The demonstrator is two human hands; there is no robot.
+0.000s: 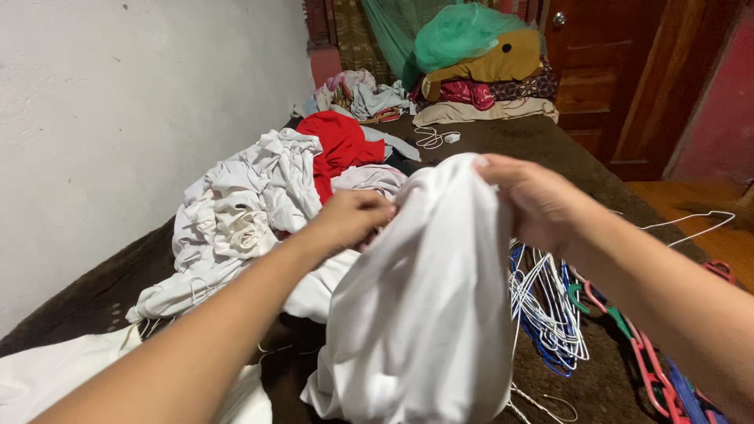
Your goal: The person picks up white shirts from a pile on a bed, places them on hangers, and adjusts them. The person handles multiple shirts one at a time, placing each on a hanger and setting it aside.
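Both hands (left, right) grip a white garment above hangers.

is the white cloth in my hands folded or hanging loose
Hanging loose: the white cloth is bunched at the top between left hand and right hand, draping down unfolded.

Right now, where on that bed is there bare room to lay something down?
Bare brown bedcover lies between the white cable and the hangers. Crowded: the clothes heap on the left, hangers on the right.
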